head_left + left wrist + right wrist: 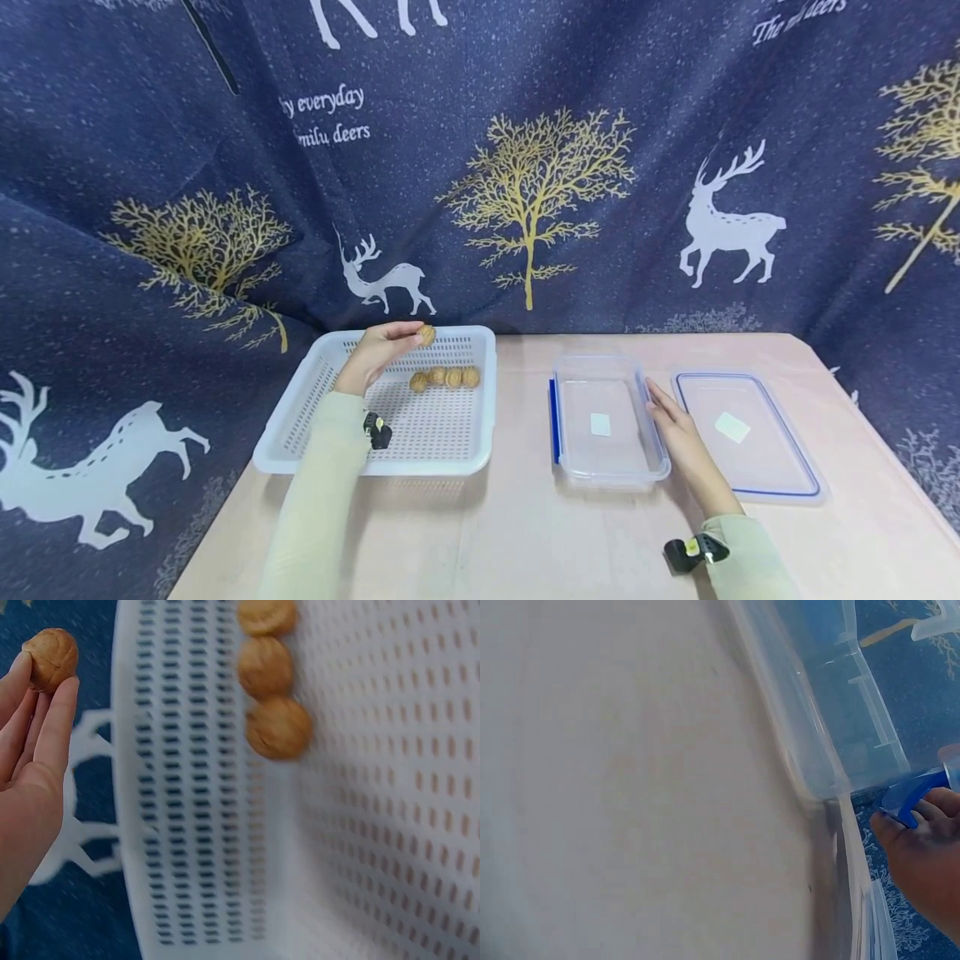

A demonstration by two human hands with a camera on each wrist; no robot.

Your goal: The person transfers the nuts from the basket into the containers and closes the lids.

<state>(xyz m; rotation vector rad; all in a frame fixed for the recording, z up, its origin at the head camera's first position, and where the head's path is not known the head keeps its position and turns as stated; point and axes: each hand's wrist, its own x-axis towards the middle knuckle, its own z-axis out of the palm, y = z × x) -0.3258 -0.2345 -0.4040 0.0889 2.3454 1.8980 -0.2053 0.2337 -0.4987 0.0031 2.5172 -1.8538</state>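
My left hand (377, 354) pinches a walnut (427, 335) between thumb and fingertips, over the back rim of a white perforated basket (450, 464). The left wrist view shows this walnut (52, 660) at the fingertips of the hand (37, 776). Several walnuts (453, 377) lie in a row inside the basket. On the right, my right hand (686, 442) holds the right side of a clear lidless box (611, 478); no contents show in it besides a pale label. In the right wrist view the fingers of that hand (930, 859) curl at a blue latch (911, 796).
A clear lid with a blue seal (780, 433) lies flat to the right of the box. Pink cloth (525, 533) covers the table. Behind the table hangs a dark blue curtain (420, 183) printed with deer and trees.
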